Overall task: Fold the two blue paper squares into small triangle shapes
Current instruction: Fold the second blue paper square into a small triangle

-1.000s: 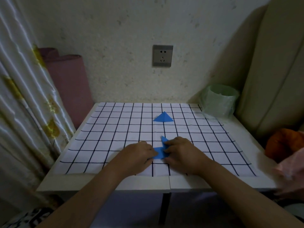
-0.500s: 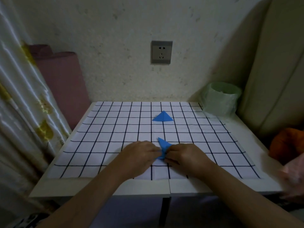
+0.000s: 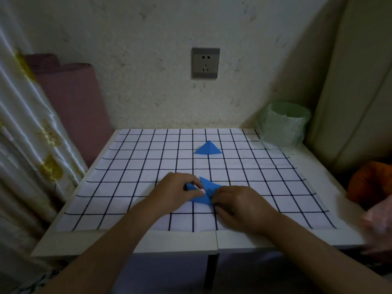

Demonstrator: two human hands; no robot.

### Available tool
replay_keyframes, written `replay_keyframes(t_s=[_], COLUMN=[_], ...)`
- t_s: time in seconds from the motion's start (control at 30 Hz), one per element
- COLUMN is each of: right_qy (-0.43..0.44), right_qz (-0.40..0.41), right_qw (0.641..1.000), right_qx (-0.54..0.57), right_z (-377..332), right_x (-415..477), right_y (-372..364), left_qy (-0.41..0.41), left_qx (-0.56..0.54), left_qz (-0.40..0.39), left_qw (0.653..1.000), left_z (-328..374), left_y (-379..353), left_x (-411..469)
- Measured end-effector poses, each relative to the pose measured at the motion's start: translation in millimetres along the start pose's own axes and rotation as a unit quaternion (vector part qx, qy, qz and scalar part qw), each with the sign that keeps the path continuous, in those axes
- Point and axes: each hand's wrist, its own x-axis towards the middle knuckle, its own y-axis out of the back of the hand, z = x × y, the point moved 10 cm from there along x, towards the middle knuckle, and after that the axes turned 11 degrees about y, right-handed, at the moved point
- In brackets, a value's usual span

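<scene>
A finished small blue triangle (image 3: 208, 148) lies flat on the checked mat (image 3: 131, 166), toward the far middle. Nearer to me, a second blue paper (image 3: 206, 188) is partly folded and sits between my hands. My left hand (image 3: 180, 190) pinches its left flap, with a blue edge showing under the fingers. My right hand (image 3: 237, 203) presses down on its right side and covers that part. One pointed corner of the paper sticks up between the two hands.
The mat covers a small white table (image 3: 331, 192) set against a wall with a socket (image 3: 205, 63). A pale green bin (image 3: 284, 124) stands at the back right corner. A curtain (image 3: 25, 145) hangs on the left, an orange object (image 3: 369, 181) at right.
The near paper has opened out wider between my hands, with a flap now showing under the left fingers. The view has shifted slightly downward.
</scene>
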Motion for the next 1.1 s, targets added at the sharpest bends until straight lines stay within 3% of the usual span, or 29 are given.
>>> replay_keyframes(t_s=[0.33, 0.47, 0.67, 0.77, 0.87, 1.1], right_qy=[-0.043, -0.008, 0.009, 0.005, 0.008, 0.012], right_qz=[0.044, 0.022, -0.004, 0.002, 0.007, 0.035], right_qw=[0.997, 0.999, 1.0, 1.0, 1.0, 0.999], right_qx=[0.04, 0.027, 0.007, 0.018, 0.024, 0.019], right_z=[7.8, 1.0, -2.5, -2.0, -2.6, -0.9], right_x=[-7.1, -4.0, -4.2, -4.1, -3.4, -6.0], right_y=[5.2, 3.0, -3.2, -1.8, -1.1, 2.7], left_qy=[0.007, -0.009, -0.088, -0.189, -0.264, -0.193], left_qx=[0.018, 0.018, 0.07, 0.114, 0.156, 0.211], left_qz=[-0.018, -0.007, 0.106, 0.147, 0.102, 0.014], left_qw=[1.0, 1.0, 0.988, 0.964, 0.946, 0.958], left_z=[-0.1, 2.0, 18.2, 39.7, 48.7, 22.2], left_y=[-8.5, -10.1, 0.6, 3.6, -9.8, -28.3], left_x=[20.2, 18.1, 0.9, -21.0, -42.1, -53.7])
